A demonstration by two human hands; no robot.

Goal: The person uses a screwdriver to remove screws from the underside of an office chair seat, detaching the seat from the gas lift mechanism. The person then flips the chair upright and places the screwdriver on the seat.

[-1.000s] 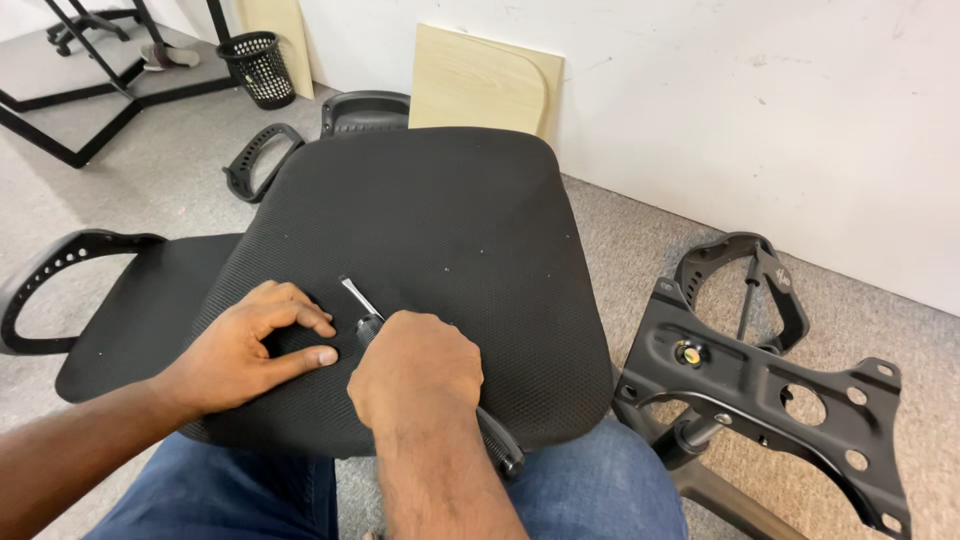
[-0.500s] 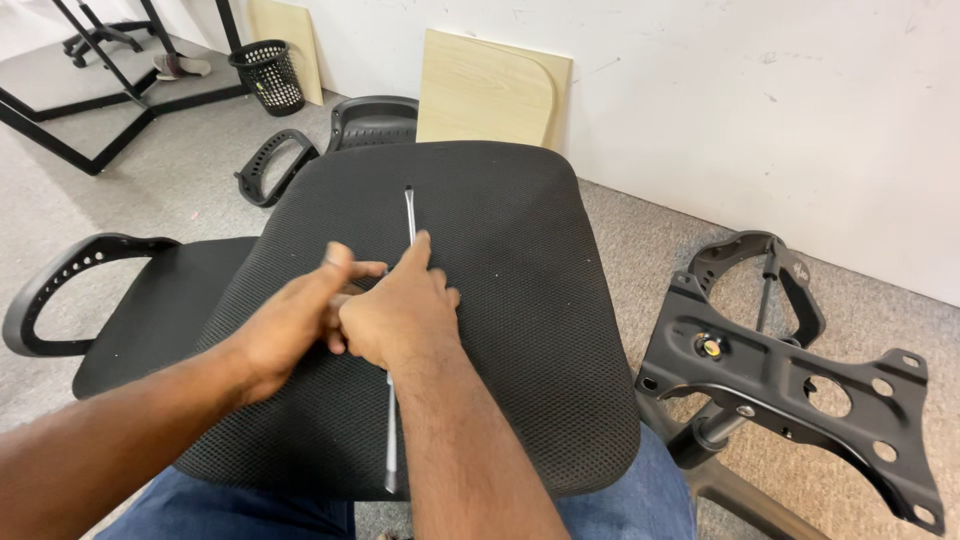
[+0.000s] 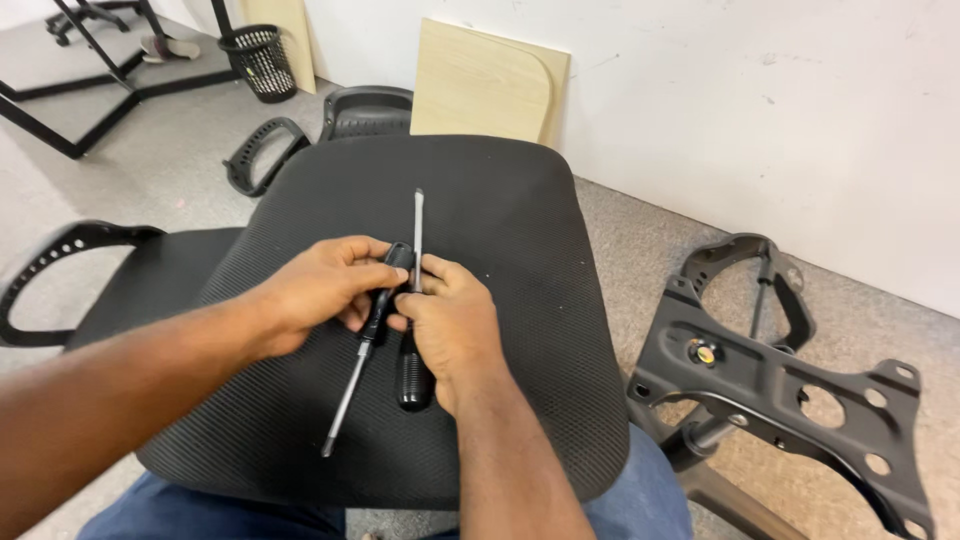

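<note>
Both hands (image 3: 400,300) closed around two crossed screwdrivers (image 3: 412,300) atop black seat cushion (image 3: 500,210).

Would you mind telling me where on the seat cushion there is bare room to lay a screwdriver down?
The seat cushion is bare along its far edge and its right side. The middle is crowded: the left hand and right hand hold two screwdrivers there.

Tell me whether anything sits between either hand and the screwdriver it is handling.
Nothing visible does. The left hand grips one screwdriver by its black handle, shaft pointing toward the person. The right hand holds the other screwdriver, shaft pointing away, over the seat cushion.
</note>
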